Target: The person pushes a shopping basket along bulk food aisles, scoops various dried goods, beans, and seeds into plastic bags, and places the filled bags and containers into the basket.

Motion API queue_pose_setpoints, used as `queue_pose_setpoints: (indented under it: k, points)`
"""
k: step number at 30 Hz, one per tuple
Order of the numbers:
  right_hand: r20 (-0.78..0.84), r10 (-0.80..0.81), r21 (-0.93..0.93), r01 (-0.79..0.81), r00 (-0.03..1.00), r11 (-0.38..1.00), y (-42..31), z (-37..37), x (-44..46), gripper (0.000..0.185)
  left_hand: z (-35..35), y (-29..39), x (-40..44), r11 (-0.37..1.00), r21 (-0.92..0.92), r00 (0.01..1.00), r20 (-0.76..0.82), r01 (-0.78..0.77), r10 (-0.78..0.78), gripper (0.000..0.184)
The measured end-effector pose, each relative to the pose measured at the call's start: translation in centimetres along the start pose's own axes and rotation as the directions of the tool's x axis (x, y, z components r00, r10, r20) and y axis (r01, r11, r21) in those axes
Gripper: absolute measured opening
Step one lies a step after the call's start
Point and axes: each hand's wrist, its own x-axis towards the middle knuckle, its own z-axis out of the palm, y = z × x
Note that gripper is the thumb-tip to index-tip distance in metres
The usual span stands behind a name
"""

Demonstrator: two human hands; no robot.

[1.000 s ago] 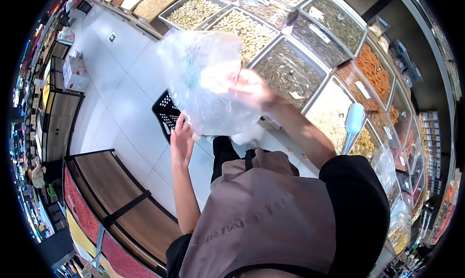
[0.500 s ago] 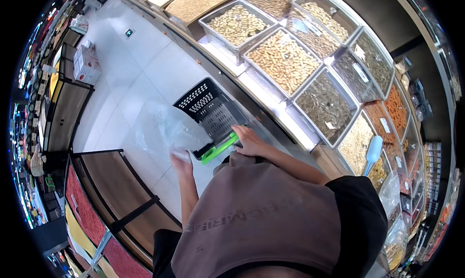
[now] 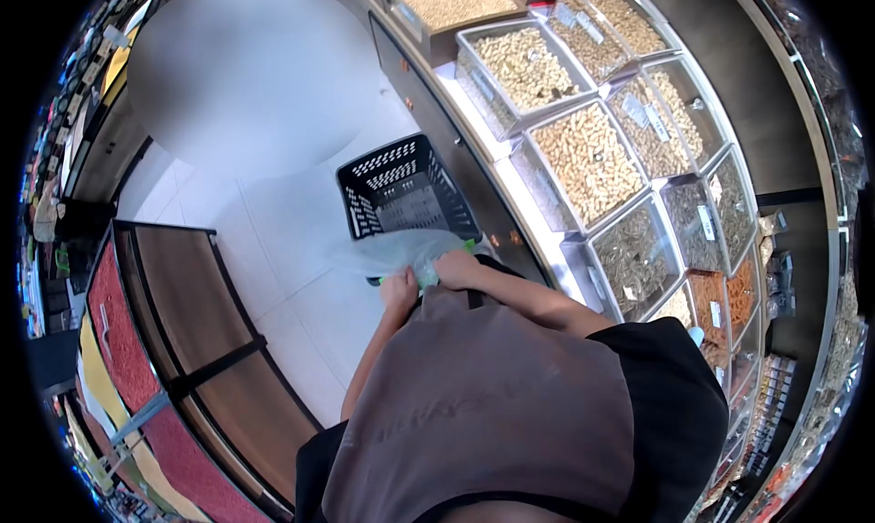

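Observation:
A clear plastic bag (image 3: pixel 387 249) lies across the near end of a black basket (image 3: pixel 415 204), close to my body. My left hand (image 3: pixel 399 290) is closed on the bag's near edge. Beside it, my right hand (image 3: pixel 456 269) is closed at the basket's green handle (image 3: pixel 469 246), with the bag's right end at its fingers. Most of the handle is hidden by the bag and my hands. The basket stands upright and its inside shows dark slotted walls.
Clear bins of peanuts (image 3: pixel 588 163) and dried goods (image 3: pixel 638 254) line the counter on the right. A low brown shelf (image 3: pixel 187 295) stands at the left. Pale floor tiles (image 3: pixel 301 313) run between them. A blurred patch covers the upper left.
The bag has moved right, from beside the basket to over its near end. My left hand has come right, close to my right hand. The view has shifted.

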Motion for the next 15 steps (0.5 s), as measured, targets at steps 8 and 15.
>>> queue_pose_setpoints:
  k: [8, 15]
  points:
    - [0.033, 0.036, -0.049, -0.035, 0.999, 0.998, 1.2, -4.7, 4.6, 0.022, -1.6, -0.3, 6.0, 0.995, 0.095, 0.991, -0.130, 0.022, -0.009, 0.055]
    - [0.024, 0.064, -0.055, -0.063, 0.998, 0.996, 3.9, -7.3, 8.6, 0.025, -3.1, 0.2, 11.7, 0.993, 0.113, 0.991, -0.132, -0.022, 0.037, 0.055]
